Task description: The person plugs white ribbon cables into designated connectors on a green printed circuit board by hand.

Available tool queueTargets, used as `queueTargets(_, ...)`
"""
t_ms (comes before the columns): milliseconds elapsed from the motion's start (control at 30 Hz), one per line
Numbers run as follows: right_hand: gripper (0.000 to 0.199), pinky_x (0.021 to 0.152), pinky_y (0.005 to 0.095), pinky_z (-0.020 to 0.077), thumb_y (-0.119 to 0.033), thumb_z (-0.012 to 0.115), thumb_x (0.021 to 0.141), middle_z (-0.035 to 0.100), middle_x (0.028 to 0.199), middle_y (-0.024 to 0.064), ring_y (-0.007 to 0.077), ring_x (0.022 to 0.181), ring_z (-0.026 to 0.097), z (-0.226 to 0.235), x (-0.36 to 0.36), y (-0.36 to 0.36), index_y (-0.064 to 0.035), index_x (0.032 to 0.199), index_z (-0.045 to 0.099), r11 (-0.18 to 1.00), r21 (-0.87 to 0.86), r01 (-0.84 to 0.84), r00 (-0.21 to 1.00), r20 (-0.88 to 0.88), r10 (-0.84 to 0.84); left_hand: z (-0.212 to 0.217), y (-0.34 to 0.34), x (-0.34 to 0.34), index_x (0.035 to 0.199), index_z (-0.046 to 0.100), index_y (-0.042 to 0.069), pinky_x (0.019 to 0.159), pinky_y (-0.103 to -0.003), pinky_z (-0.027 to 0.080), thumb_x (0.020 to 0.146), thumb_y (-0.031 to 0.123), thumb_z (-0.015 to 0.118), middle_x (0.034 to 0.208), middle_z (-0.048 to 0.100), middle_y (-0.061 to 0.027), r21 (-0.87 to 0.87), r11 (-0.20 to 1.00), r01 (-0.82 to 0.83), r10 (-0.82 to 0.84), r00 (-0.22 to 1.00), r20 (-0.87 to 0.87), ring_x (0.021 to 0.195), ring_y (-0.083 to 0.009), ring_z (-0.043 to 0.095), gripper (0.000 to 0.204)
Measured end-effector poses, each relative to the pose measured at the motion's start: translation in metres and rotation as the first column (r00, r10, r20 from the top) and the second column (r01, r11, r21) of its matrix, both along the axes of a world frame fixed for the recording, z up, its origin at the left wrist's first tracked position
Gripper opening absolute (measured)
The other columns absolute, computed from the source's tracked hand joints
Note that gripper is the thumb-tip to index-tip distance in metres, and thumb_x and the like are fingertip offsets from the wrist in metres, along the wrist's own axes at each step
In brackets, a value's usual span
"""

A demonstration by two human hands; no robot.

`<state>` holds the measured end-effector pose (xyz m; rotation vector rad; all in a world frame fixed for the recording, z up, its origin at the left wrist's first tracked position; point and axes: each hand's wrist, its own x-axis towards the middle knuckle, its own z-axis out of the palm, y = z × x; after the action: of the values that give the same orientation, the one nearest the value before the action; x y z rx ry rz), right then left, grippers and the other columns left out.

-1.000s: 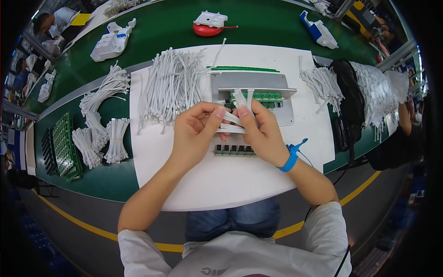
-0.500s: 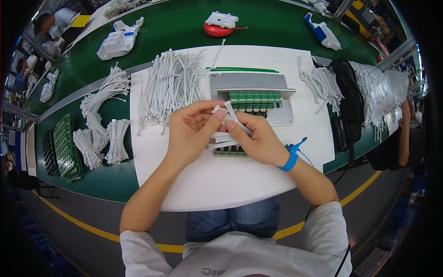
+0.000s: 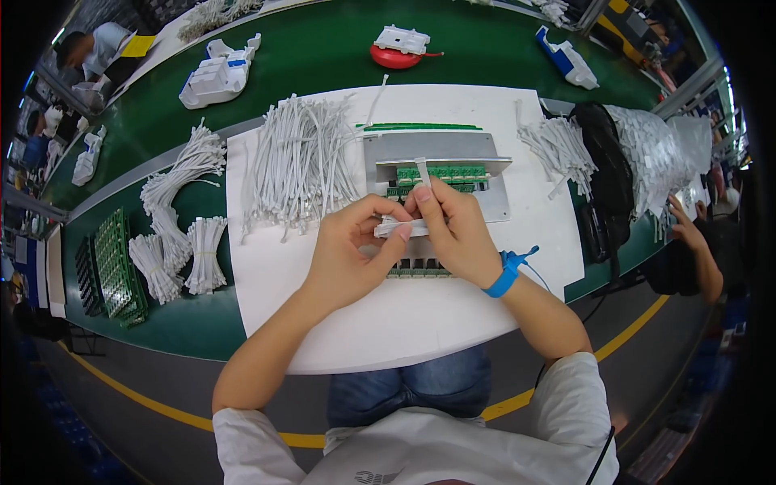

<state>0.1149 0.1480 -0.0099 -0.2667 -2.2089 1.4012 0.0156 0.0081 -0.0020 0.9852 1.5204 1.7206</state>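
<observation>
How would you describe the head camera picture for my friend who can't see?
A person's left hand and right hand hold white cables over a white sheet. Just beyond sits a gray metal holder with green circuit boards; left of it lies a big cable pile, and a blue band circles the right wrist.

There are one left hand (image 3: pixel 349 246), one right hand (image 3: pixel 462 234), one blue wrist strap (image 3: pixel 504 276), one metal fixture (image 3: pixel 385 149) and one black bag (image 3: pixel 608 162). The green belt (image 3: pixel 315 56) carries four white plastic parts (image 3: pixel 214 82) and one red disc (image 3: pixel 394 59).
</observation>
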Motion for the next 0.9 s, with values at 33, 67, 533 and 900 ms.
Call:
queueTargets(33, 0.024, 0.051, 0.0340, 0.0410, -0.016, 0.045, 0.099, 0.058, 0.068, 0.0160, 0.0261, 0.054, 0.054, 0.001, 0.000, -0.001, 0.0016, 0.085, 0.053, 1.000, 0.024, -0.005, 1.000, -0.027, 0.005, 0.000, 0.001, 0.001, 0.097, 0.060, -0.002, 0.059, -0.020, 0.049, 0.087, 0.004, 0.066, 0.083, 0.064, -0.0034, 0.001, 1.000, 0.003, -0.003, 1.000, -0.001, 0.067, -0.0058, 0.058, 0.013)
queueTargets(67, 0.024, 0.051, 0.0340, 0.0410, -0.016, 0.045, 0.099, 0.058, 0.068, 0.0160, 0.0261, 0.054, 0.054, 0.003, 0.001, -0.002, 0.0016, 0.085, 0.053, 1.000, 0.025, -0.001, 1.000, -0.027, 0.002, 0.000, 0.001, 0.001, 0.094, 0.059, -0.002, 0.057, -0.021, 0.049, 0.087, 0.004, 0.066, 0.081, 0.063, -0.0036, -0.022, 0.999, -0.028, 0.027, 0.996, -0.081, 0.065, -0.0058, 0.057, 0.012)
queueTargets(533, 0.033, 0.052, 0.0257, 0.0390, -0.022, 0.040, 0.102, 0.052, 0.066, 0.0029, 0.0084, 0.061, 0.048, 0.049, 0.041, 0.063, -0.0024, 0.079, 0.054, 0.904, -0.154, 0.398, 0.865, -0.265, -0.426, -0.006, -0.001, -0.004, 0.078, 0.045, 0.006, 0.050, -0.017, 0.034, 0.089, 0.006, 0.065, 0.075, 0.051, 0.0002, 0.034, 0.996, -0.086, 0.083, 0.993, 0.082, 0.063, -0.0023, 0.043, 0.022)
queueTargets(900, 0.054, 0.090, 0.0428, 0.0439, -0.026, 0.074, 0.076, 0.056, 0.117, 0.0200, 0.0388, 0.104, 0.054, 0.078, 0.064, 0.065, 0.0008, 0.119, 0.053, 0.512, 0.724, 0.462, 0.866, -0.245, -0.435, -0.011, 0.000, -0.008, 0.076, 0.050, 0.004, 0.048, -0.016, 0.034, 0.086, 0.007, 0.068, 0.071, 0.054, 0.0008, 0.105, 0.991, -0.080, 0.075, 0.996, 0.049, 0.055, -0.0017, 0.044, 0.021)
